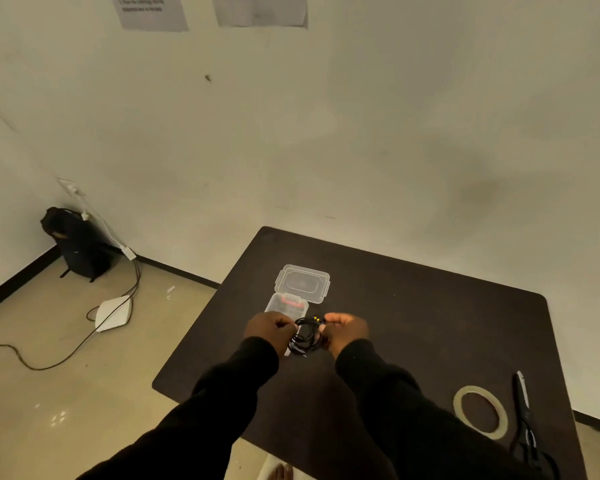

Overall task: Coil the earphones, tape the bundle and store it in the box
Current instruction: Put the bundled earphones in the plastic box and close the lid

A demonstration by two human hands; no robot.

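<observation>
Centre frame: our left hand (269, 326) and right hand (347, 330) both pinch the black coiled earphone cable (307, 336), each grip closed on it above the dark tabletop (413, 306). The clear plastic box (286, 306) lies open just beyond. Lower right: pale tape roll (480, 412) beside black scissors (527, 424).

A dark table (413, 306) stood against a pale wall (326, 133) bearing two paper sheets (151, 10). On the beige floor (66, 393) lay a black backpack (78, 242) and cables (49, 362).
</observation>
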